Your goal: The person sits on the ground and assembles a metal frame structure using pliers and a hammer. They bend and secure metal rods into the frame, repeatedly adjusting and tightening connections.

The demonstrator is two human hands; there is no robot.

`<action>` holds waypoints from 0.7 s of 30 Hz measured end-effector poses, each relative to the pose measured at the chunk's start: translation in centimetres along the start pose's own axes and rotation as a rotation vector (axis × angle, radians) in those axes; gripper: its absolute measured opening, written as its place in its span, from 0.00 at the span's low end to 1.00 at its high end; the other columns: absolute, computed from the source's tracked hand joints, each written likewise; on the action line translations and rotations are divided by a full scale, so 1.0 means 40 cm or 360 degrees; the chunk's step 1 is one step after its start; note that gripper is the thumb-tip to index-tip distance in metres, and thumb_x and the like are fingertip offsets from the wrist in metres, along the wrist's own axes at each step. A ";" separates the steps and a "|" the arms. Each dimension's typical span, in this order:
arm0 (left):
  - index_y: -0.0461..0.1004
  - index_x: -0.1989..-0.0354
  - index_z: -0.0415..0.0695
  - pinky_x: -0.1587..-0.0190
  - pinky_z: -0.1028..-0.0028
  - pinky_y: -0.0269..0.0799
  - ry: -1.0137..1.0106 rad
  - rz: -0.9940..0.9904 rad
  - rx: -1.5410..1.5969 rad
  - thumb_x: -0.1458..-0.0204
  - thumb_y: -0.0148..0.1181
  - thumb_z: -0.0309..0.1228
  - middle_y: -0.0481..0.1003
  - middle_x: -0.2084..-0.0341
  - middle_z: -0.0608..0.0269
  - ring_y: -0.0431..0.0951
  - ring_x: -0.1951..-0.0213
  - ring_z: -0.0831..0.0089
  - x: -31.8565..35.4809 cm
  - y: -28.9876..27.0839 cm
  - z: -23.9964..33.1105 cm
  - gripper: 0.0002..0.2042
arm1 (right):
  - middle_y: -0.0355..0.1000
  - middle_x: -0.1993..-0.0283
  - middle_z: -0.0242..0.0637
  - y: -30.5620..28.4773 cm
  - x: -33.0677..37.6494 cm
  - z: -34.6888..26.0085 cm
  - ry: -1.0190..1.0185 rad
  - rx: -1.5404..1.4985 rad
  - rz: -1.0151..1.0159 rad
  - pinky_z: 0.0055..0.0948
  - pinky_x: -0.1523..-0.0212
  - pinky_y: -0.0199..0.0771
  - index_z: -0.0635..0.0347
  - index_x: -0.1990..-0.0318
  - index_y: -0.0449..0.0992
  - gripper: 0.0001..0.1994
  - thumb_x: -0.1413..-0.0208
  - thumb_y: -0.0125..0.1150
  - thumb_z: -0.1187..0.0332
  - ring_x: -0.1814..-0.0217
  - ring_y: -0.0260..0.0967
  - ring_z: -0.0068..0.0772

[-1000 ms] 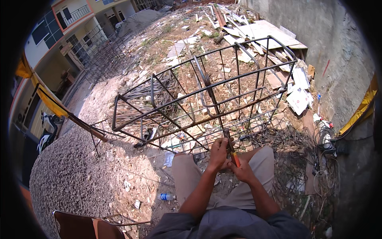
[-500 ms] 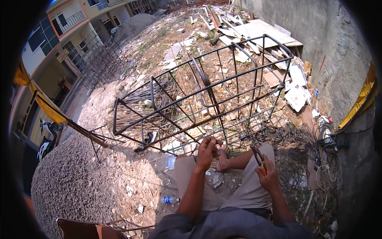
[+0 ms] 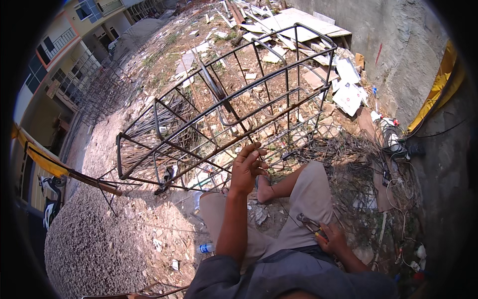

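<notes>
A long cage of dark steel rebar (image 3: 199, 160) stands in front of me, its stirrups tied along the straight bars. My left hand (image 3: 246, 168) is raised at its near lower bar, fingers bent and the thumb close to the fingertips. Whatever thin thing they pinch, if any, is too small to make out. Low over my right thigh, my right hand (image 3: 333, 239) is closed around the red and yellow handles of tower pincers (image 3: 309, 224). Their dark metal head points up and left, apart from the cage.
Loose rods (image 3: 149, 142) lie behind the cage's left end. A gravel heap (image 3: 94, 239) rises at left, near a plastic bottle (image 3: 204, 248). Tangled wire (image 3: 343, 154) and white boards (image 3: 298, 25) lie to the right, beside a concrete wall (image 3: 383, 55).
My right hand has lowered the pincers toward my lap. My left hand has risen slightly toward the cage's lower bar. The whole view has shifted, so the cage appears further left.
</notes>
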State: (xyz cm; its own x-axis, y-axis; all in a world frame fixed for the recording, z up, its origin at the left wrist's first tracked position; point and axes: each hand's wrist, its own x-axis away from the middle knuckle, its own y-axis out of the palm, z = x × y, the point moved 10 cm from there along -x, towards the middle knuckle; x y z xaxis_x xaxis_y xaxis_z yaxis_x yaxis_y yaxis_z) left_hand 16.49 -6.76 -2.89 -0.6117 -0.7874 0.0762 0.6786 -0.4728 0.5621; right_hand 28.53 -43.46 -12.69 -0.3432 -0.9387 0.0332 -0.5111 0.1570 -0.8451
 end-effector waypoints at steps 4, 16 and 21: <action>0.74 0.53 0.44 0.78 0.80 0.70 -0.0019 0.0090 0.0043 0.36 0.56 0.36 0.76 0.68 0.69 0.76 0.76 0.79 -0.023 -0.014 -0.025 0.10 | 0.71 0.57 0.43 0.016 0.007 -0.051 -0.0213 0.0109 -0.0077 0.45 0.55 0.74 0.53 0.47 0.78 0.24 0.50 0.69 0.53 0.53 0.70 0.49; 0.74 0.56 0.45 0.73 0.80 0.70 -0.0029 0.0088 -0.0045 0.36 0.57 0.35 0.74 0.69 0.70 0.74 0.71 0.79 -0.035 0.069 -0.030 0.08 | 0.75 0.56 0.42 -0.254 -0.451 -0.291 -0.0314 -0.1045 0.0408 0.32 0.53 0.74 0.65 0.51 0.77 0.14 0.40 0.64 0.68 0.54 0.75 0.35; 0.74 0.59 0.41 0.66 0.77 0.76 0.0291 0.0211 -0.0122 0.36 0.56 0.30 0.75 0.68 0.65 0.76 0.66 0.77 -0.033 0.058 0.028 0.06 | 0.74 0.65 0.33 -0.144 -0.591 -0.418 -0.0276 -0.1745 0.0237 0.26 0.63 0.71 0.65 0.50 0.76 0.12 0.35 0.57 0.67 0.64 0.71 0.22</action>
State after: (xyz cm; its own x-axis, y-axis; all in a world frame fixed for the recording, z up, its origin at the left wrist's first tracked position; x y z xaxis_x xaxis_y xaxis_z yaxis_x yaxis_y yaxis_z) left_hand 18.42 -6.37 -0.75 -0.4360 -0.8999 -0.0093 0.7812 -0.3835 0.4926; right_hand 26.41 -17.06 0.31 -0.3881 -0.9046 -0.1765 -0.9214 0.3767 0.0954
